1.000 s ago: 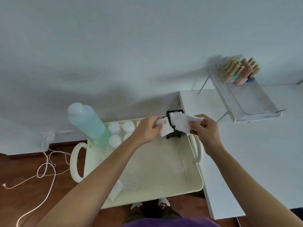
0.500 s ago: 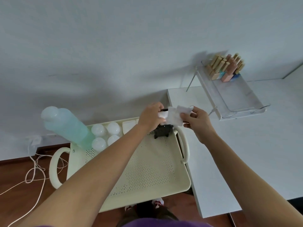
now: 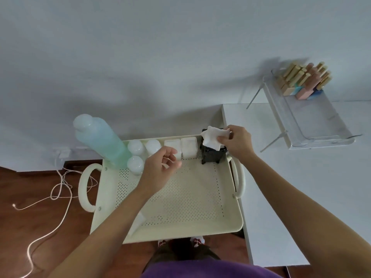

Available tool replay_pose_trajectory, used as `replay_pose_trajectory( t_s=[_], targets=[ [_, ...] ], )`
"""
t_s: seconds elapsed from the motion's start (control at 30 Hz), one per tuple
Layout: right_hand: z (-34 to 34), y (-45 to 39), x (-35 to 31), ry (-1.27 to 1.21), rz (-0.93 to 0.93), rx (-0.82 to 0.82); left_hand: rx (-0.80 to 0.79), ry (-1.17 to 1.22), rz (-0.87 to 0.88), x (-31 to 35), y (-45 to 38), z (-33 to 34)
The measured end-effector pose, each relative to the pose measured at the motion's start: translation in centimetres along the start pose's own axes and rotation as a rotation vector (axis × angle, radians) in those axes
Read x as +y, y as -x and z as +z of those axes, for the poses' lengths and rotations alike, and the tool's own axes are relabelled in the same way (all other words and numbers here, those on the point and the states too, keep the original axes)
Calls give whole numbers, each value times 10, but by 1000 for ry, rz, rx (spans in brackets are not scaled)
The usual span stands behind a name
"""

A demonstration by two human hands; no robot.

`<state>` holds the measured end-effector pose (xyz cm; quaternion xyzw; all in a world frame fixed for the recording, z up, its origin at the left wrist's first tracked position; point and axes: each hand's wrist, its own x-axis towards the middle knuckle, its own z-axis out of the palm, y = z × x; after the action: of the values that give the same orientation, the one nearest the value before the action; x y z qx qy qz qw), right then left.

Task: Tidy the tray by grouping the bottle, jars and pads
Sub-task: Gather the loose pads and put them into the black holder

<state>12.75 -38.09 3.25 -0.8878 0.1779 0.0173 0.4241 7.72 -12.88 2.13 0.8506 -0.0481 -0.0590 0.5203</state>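
A cream perforated tray (image 3: 180,199) holds a tall pale-blue bottle (image 3: 100,141) at its back left. Three white round jars (image 3: 136,147) cluster beside the bottle. Two stacks of white pads (image 3: 188,147) stand along the back wall. A black holder (image 3: 211,156) fills the back right corner. My right hand (image 3: 236,143) pinches a white pad (image 3: 213,138) over the holder. My left hand (image 3: 160,167) hovers over the tray in front of the jars, fingers loosely curled, nothing in it. Another pad (image 3: 138,222) lies near the tray's front left, half hidden by my left forearm.
A white table (image 3: 291,187) stands right of the tray, with a clear rack (image 3: 313,117) of wooden and coloured blocks (image 3: 303,81) at the back. A white cable (image 3: 60,189) loops over the wooden floor at the left. A wall rises behind the tray.
My left hand has let go of the pads and drawn back towards the jars. My right hand stays over the black holder with one pad. The two pad stacks now show.
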Motion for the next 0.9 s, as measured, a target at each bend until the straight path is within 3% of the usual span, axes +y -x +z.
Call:
replay_pose_trajectory(
  t_s=[0.17,0.3,0.43,0.63,0.83,0.9],
  targets=[
    [6,1,0,175,-87,73,-116,-196,-162,-48,35,-36],
    [9,3,3,233,-186,132,-259,-427,-402,-95,63,-50],
    [9,4,7,241,-248,165,-241,-603,-525,-126,88,-54],
    [3,5,6,297,-257,88,-209,-637,-509,-134,93,-56],
    [-5,8,-2,85,-184,183,-288,-656,-506,-130,86,-51],
    [-4,10,-5,-26,-168,146,-295,-618,-457,-121,81,-48]
  ],
)
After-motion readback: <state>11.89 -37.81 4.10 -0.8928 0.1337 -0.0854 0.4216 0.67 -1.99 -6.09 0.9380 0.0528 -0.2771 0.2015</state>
